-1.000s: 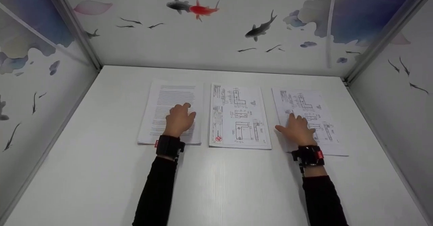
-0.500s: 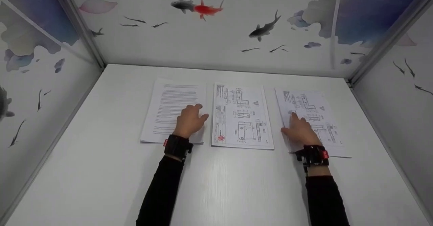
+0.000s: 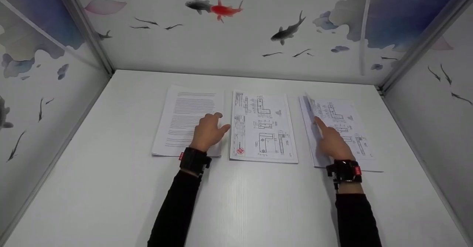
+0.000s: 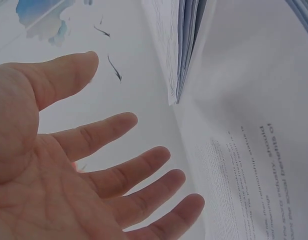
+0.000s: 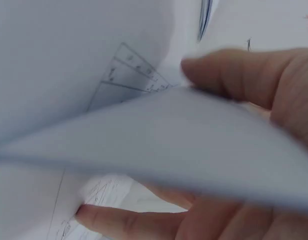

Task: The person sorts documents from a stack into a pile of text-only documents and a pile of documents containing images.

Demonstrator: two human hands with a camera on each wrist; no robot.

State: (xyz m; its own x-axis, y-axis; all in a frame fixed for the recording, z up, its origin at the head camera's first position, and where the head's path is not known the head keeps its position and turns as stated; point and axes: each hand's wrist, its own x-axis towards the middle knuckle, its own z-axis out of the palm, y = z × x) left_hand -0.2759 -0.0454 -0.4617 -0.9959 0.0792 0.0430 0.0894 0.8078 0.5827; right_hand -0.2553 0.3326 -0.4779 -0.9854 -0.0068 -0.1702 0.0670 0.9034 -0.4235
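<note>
My left hand (image 3: 207, 130) is over the right part of a text-printed stack of paper (image 3: 181, 132), its fingers loosely spread. The left wrist view shows that palm (image 4: 49, 185) and straight fingers holding nothing. On the right, my right hand (image 3: 332, 143) is over a stack of technical drawings (image 3: 364, 158) and has its left edge raised. In the right wrist view the lifted sheet (image 5: 159, 135) bows between the thumb (image 5: 234, 72) and the other fingers. A fingertip rests at the printed drawing below. The sheet's blurred edge hides part of the hand.
A second stack of drawings (image 3: 264, 143) with a red round mark lies between the hands. All three stacks sit side by side on a white table (image 3: 236, 202). Painted panels with fish (image 3: 288, 30) enclose the back and both sides.
My right hand has lifted the left edge of the top drawing sheet, which now curls up. The left hand shifted right over the text pages, then stayed.
</note>
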